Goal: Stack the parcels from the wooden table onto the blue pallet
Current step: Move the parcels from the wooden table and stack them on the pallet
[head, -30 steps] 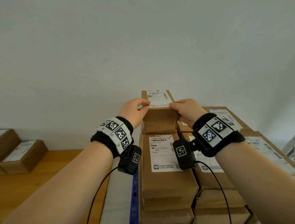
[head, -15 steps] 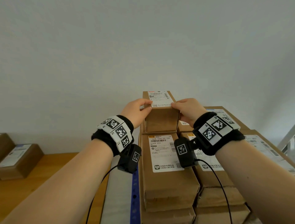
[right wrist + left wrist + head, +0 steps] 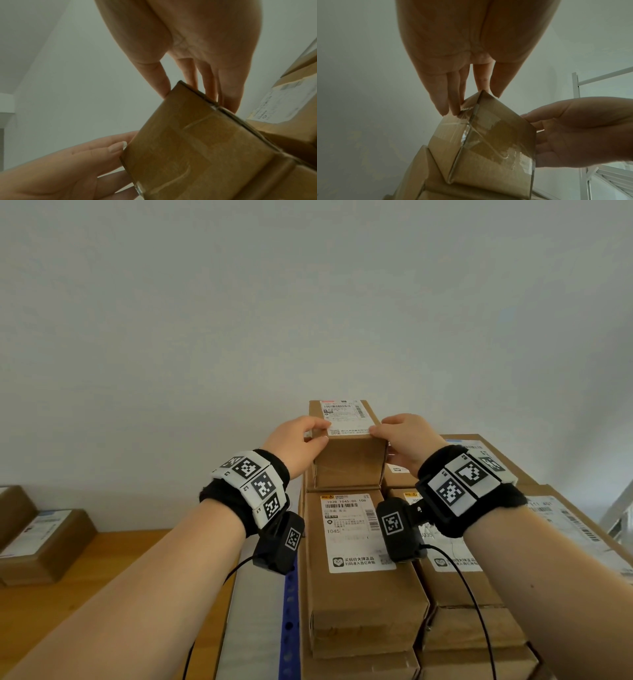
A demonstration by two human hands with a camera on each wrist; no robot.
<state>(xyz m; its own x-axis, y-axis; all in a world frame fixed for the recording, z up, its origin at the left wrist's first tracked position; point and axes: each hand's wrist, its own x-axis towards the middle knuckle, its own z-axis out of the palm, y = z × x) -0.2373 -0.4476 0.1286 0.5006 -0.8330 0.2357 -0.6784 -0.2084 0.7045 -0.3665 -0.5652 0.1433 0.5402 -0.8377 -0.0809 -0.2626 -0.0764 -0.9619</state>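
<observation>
1. While our left hand [image 3: 297, 444] and right hand [image 3: 407, 440] clasp the top box [image 3: 347, 451] on the stack [image 3: 363, 594], we are placing it
2. Next we release, fetching another box [image 3: 44, 542]

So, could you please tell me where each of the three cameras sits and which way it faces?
Head: worn on the head, looking forward and down at the parcel stack; both forearms, the left hand and the right hand on the top parcel.
Left wrist: under the left wrist, looking up along the palm at its fingers on the parcel's corner.
Right wrist: under the right wrist, looking along its fingers at the parcel's edge.
Shared: each wrist view also shows the top parcel and the opposite hand.
</observation>
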